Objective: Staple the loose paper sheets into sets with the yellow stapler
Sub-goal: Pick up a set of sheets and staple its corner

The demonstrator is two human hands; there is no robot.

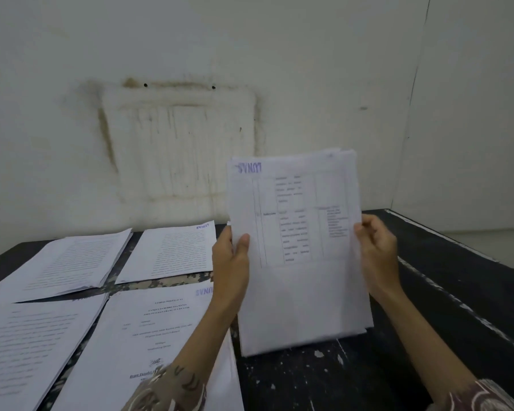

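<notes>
Left grip: the left hand (230, 262) pinches the left edge of a stack of white printed paper sheets (297, 247), thumb on the front face, fingers hidden behind.
Right grip: the right hand (374, 256) curls round the right edge of the same stack, fingers partly closed on it.
Held stack: upright at right of centre in the frame, its bottom edge resting on the bench, a purple stamp upside down at its top left corner.
Likely reason: standing the sheets on edge between both hands looks like squaring them up so the edges align before stapling; this is a judgement.
Other papers: four flat piles of white printed sheets (149, 327) lie side by side at lower left of the frame, seemingly sorted into sets.
Stapler: the yellow stapler is nowhere in view, so its place cannot be told.
Bench: a dark, scuffed black bench (428, 307) with pale paint flecks and a pale strip along its right side.
Room: a stained whitish wall (175, 129) behind, with a square dirty outline and two small holes at upper centre.
</notes>
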